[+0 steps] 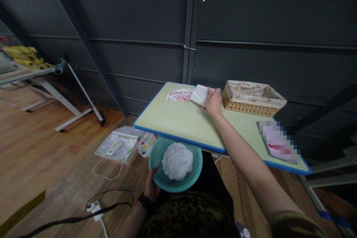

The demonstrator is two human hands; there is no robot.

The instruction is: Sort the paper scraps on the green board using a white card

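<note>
My left hand [152, 186] grips the near left rim of a teal plastic basin [197, 171], tilted toward me just below the table's front edge. White shredded paper [177, 161] is heaped in it. My right hand [213, 102] reaches across the tabletop and holds a flat white card or sheet [199, 95], its thumb on top. The card's left edge meets a small pile of white and pink paper bits [180, 95] near the table's back left. Whether the card touches the pile or only overlaps it in view, I cannot tell.
The pale yellow table [173, 119] has a blue edge. A lined wicker basket [253, 98] stands at its back right, a blurred flat item [279, 143] at the right end. On the floor lie an open white box [117, 147] and a power strip [95, 208] with cables.
</note>
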